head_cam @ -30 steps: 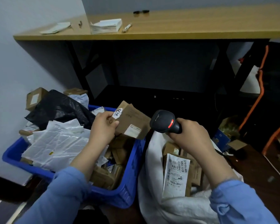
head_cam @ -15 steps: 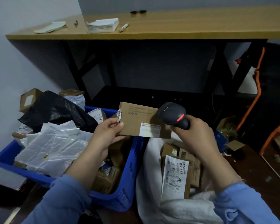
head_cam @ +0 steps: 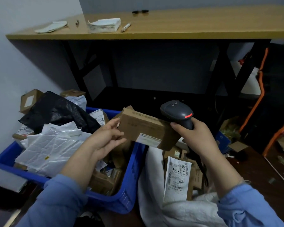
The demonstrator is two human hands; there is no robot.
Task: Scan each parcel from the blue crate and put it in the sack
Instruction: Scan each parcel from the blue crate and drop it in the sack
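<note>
My left hand (head_cam: 107,139) pinches the left end of a brown cardboard parcel (head_cam: 144,128) and holds it in the air over the gap between crate and sack. A white label shows on the parcel's lower front face. My right hand (head_cam: 196,138) grips a black handheld scanner (head_cam: 177,112) with a red light, its head just above the parcel's right end. The blue crate (head_cam: 126,199) at the left is piled with white and black mailers and brown boxes. The white sack (head_cam: 154,207) at the lower right holds several labelled parcels (head_cam: 177,179).
A wooden table (head_cam: 187,25) spans the back, with paper stacks (head_cam: 103,26) and a pen on top and black legs below. Small cartons (head_cam: 29,100) lie by the wall at the left. An orange and black frame (head_cam: 261,89) stands at the right, with scraps on the dark floor.
The left hand swung the parcel rightward and turned it level, toward the sack. The scanner rose to sit over the parcel's right end. The left grip shifted to the parcel's end.
</note>
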